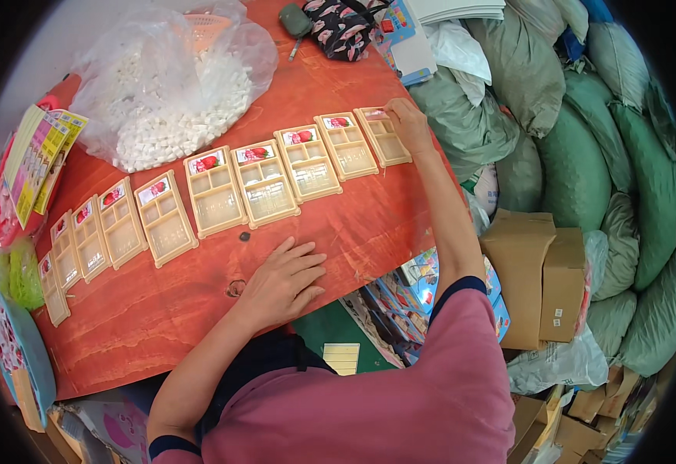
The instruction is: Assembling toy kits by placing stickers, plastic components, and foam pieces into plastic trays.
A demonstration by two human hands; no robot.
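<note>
My left hand (282, 284) lies palm down on the red table (160, 325), fingers spread and holding nothing. My right hand (407, 124) is closed at the top end of the rightmost beige compartment tray (387, 147); what its fingertips hold, if anything, is hidden. Several such plastic trays stand in a curved row from there to the left, among them a large one (216, 203) and a narrower one (166, 224). In their top compartments lie small white cards with a red strawberry-like picture, such as this card (204, 162). The lower compartments show no contents.
Behind the row sits a clear plastic bag (172, 93) of small white pieces. Yellow printed cards (40, 162) stand at the left, above a blue basin (25, 356). A patterned pouch (342, 29) lies at the back. Cardboard boxes (520, 271) and green sacks (574, 166) crowd the right.
</note>
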